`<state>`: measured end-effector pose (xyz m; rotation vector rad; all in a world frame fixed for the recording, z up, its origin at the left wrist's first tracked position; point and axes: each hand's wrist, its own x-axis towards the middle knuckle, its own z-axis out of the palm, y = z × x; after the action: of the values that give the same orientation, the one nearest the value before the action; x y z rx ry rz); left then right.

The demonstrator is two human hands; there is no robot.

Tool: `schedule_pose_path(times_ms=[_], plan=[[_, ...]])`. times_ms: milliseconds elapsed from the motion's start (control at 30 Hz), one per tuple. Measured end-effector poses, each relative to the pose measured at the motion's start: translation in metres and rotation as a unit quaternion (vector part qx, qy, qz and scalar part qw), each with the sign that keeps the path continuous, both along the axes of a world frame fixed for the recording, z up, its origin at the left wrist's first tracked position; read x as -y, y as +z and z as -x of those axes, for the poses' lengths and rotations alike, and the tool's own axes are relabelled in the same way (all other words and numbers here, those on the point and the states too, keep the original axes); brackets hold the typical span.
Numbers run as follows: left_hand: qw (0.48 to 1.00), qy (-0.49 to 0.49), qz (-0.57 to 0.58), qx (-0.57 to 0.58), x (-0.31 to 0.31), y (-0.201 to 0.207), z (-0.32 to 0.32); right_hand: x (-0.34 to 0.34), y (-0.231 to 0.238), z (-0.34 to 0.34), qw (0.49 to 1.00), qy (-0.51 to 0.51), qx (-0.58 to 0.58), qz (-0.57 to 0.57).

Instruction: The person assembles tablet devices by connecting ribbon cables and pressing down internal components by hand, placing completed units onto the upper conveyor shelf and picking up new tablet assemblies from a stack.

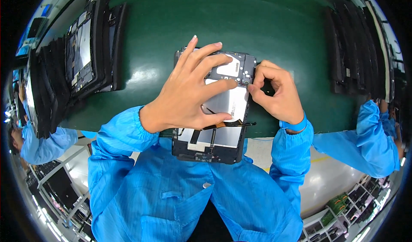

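Note:
An opened tablet [235,140] lies with its inner side up in front of me, showing silvery battery panels, a black frame and small parts. Its lower end reaches past the table's near edge toward my lap. My left hand [189,87] is spread across its upper left part, fingertips resting on it. At the tablet's right edge, my right hand [274,92] has thumb and index finger pinched together. Whatever is between those fingertips is too small to make out. A dark flex cable [240,124] crosses the lower part, just below my left thumb.
A green table [171,15] spreads before me. Upright rows of opened tablets [81,49] stand on the left, and a stack of dark panels [349,49] stands on the right. Co-workers in blue sleeves [371,135] sit on both sides.

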<state>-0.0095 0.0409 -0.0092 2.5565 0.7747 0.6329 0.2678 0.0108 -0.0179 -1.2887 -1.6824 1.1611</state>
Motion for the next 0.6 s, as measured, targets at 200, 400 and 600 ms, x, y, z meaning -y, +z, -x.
schedule_pose_path(times_ms=[200,400,600], plan=[[1.0,-0.001,-0.013,-0.014,-0.0016,0.004,-0.005,-0.0018,0.0029,-0.004,1.0,0.014,-0.002,0.004],[1.0,-0.008,-0.005,-0.005,-0.0046,0.0043,-0.0044,-0.0036,0.0068,-0.0047,1.0,0.026,0.008,0.003],[1.0,-0.012,-0.012,-0.005,-0.0031,0.0041,-0.0061,-0.0015,0.0051,-0.0044,1.0,0.027,-0.002,0.006]])
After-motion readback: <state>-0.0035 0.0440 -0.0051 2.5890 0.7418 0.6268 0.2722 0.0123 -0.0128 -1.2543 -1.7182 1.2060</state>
